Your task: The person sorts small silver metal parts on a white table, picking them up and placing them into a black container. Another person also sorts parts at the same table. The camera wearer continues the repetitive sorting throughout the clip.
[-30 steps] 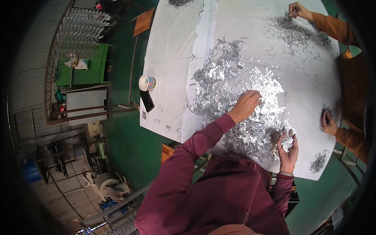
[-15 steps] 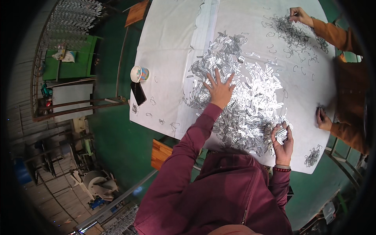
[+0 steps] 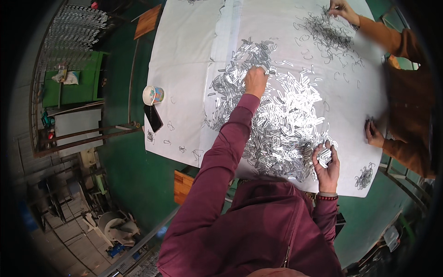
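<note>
A broad heap of small oblong shiny metal links (image 3: 286, 124) is spread over the white-covered table (image 3: 180, 55). My left hand (image 3: 256, 82) reaches into the far part of this heap with its fingers curled down and closed; what they hold, if anything, is hidden. At the heap's near right edge, my right hand (image 3: 327, 173) is turned palm up. Its fingers curve round a handful of the metal links (image 3: 325, 157).
A co-worker's hand (image 3: 340, 10) picks at a tangle of dark wire hooks (image 3: 330, 37) at the far right; their other hand (image 3: 374, 135) rests at the right edge. A small hook pile (image 3: 364, 176) lies near right. On the left are a white tub (image 3: 153, 95) and a black phone (image 3: 153, 118).
My left hand has gone from spread flat on the heap to curled, and has moved farther from me. My right hand keeps its handful. The whole view has shifted slightly.
</note>
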The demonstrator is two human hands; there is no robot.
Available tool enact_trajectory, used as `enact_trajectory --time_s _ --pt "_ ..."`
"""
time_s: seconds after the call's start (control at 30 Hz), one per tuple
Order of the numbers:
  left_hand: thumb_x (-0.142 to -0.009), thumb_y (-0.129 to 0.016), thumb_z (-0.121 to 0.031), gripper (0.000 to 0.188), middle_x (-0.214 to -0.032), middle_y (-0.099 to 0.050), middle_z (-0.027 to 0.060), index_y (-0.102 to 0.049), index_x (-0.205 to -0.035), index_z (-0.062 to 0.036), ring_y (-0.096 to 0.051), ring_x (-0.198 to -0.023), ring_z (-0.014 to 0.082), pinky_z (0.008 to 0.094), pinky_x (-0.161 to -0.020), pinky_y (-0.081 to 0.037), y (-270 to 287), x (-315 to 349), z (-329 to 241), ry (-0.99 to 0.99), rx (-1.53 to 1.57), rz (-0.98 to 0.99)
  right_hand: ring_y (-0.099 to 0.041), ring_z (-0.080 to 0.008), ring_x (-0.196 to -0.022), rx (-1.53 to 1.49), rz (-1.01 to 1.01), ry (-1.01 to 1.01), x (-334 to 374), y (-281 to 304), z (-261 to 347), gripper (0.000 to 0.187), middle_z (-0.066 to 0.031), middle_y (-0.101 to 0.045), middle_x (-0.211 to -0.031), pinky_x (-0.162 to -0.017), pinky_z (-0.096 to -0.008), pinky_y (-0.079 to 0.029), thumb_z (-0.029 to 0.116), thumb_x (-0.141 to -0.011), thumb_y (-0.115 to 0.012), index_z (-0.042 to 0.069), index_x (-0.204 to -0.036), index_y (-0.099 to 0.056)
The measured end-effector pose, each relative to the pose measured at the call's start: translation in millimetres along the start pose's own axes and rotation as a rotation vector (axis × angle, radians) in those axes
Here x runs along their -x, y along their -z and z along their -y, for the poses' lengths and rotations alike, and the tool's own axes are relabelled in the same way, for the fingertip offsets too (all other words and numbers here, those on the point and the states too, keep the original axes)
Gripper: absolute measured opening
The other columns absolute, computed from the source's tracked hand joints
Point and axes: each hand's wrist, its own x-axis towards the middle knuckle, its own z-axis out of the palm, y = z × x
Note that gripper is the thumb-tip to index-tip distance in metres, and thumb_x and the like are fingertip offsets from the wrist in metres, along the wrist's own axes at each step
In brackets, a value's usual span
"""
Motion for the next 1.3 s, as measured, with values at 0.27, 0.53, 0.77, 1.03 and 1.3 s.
enact_trajectory --time_s 0.27,0.53,0.77,1.03,1.3 --pt "-0.081 -0.065 -0.009 0.013 -0.075 -0.067 0.0085 -0.065 -0.088 0.0014 -0.063 -0.063 0.0153 0.0275 -0.057 -0.051 47 14 -9 0.278 0.622 0.242 -0.056 -0.0336 -0.096 0.125 0.002 -0.114 -33 -15 -27 0.027 -0.0219 -0.056 -0.102 -0.087 -0.0455 -0.051 0.023 -0.097 -0.045 0.000 -0.109 -0.051" --pt "-0.084 -0.064 -0.011 0.018 -0.085 -0.069 0.0115 -0.069 -0.101 -0.0048 -0.065 -0.068 0.0164 0.0284 -0.064 -0.052 82 115 -80 -0.081 0.654 0.479 -0.055 -0.0332 -0.099 0.185 -0.077 -0.136 -52 -27 -52 0.030 -0.0202 -0.056 -0.102 -0.091 -0.0467 -0.049 0.022 -0.096 -0.046 -0.002 -0.113 -0.050" --pt "-0.076 -0.068 -0.010 0.016 -0.089 -0.063 0.0140 -0.071 -0.091 -0.0087 -0.057 -0.088 0.0308 0.0400 -0.074 -0.047 27 22 28 -0.210 0.092 -0.015 -0.056 -0.0338 -0.098 0.146 -0.031 -0.157 -35 -16 -34 0.028 -0.0218 -0.056 -0.104 -0.089 -0.0457 -0.050 0.021 -0.096 -0.047 -0.002 -0.112 -0.050" --pt "-0.078 -0.066 -0.014 0.015 -0.077 -0.068 0.0128 -0.071 -0.087 -0.0041 -0.065 -0.069 0.0258 0.0338 -0.069 -0.050 51 37 27 -0.079 0.266 0.245 -0.056 -0.0326 -0.098 0.124 0.015 -0.089 -17 1 -21 0.026 -0.0210 -0.057 -0.104 -0.089 -0.0434 -0.050 0.021 -0.096 -0.047 0.000 -0.109 -0.053" --pt "-0.083 -0.061 -0.011 0.017 -0.090 -0.069 0.0165 -0.070 -0.096 -0.0038 -0.066 -0.079 0.0303 0.0367 -0.076 -0.050 38 61 21 -0.212 0.351 0.266 -0.056 -0.0328 -0.098 0.058 0.046 -0.093 -2 6 -17 0.027 -0.0211 -0.057 -0.104 -0.089 -0.0440 -0.050 0.023 -0.097 -0.045 0.000 -0.110 -0.053"
